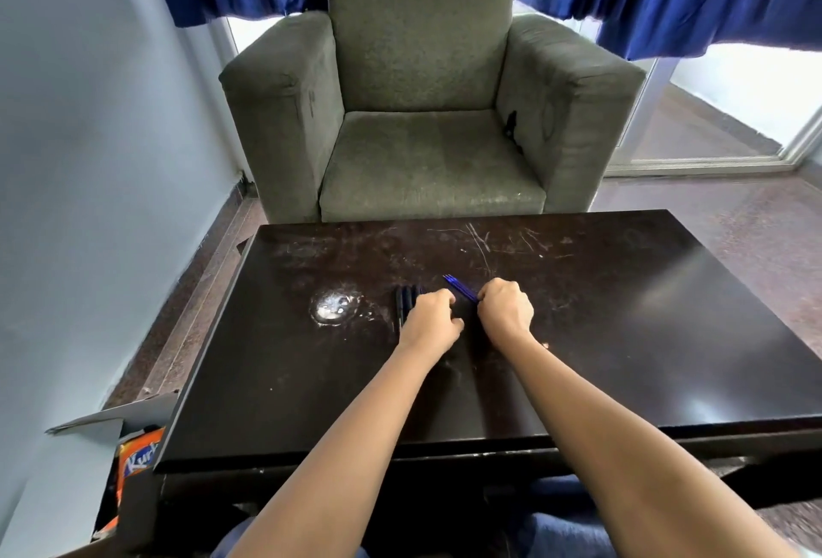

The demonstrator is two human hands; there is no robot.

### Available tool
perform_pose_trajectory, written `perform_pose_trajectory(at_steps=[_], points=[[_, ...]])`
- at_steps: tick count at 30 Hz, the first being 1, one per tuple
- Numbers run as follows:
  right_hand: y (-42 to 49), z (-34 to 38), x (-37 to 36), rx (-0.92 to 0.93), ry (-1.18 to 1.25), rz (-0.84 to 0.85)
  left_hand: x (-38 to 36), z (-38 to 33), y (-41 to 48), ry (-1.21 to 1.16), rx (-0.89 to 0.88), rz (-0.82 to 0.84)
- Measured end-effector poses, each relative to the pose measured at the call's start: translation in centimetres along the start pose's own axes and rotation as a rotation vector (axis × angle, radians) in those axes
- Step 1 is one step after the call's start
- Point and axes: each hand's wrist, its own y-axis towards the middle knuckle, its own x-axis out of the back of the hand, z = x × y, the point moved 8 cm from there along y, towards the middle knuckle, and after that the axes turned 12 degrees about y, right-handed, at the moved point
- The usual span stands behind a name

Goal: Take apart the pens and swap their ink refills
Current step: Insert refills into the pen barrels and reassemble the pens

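A few dark pens (405,300) lie side by side on the dark table (622,335), pointing away from me. My left hand (429,317) rests over their right side with fingers curled down; what it grips is hidden. A blue pen (460,288) sticks out up and left from my right hand (505,310), which holds it at its lower end. The two hands are close together near the table's middle.
A grey armchair (422,112) stands just beyond the table's far edge. A pale round stain (333,306) marks the tabletop left of the pens. An open cardboard box (129,468) with an orange packet sits on the floor at the left.
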Motion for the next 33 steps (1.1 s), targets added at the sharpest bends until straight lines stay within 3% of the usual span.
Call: perform_pose_trajectory(at_steps=[4, 11, 33], points=[[-1.2, -2.0, 0.7, -0.094, 0.061, -0.029, -2.2, -1.6, -0.2, 0.171, -0.109, 0.123], [-1.9, -3.4, 0.7, -0.185, 0.192, -0.02, -4.7, -3.4, -0.4, 0.259, -0.251, 0.279], [-2.2, -3.9, 0.2, -0.272, 0.451, 0.021, -5.6, -3.8, 0.6, 0.303, -0.334, 0.182]])
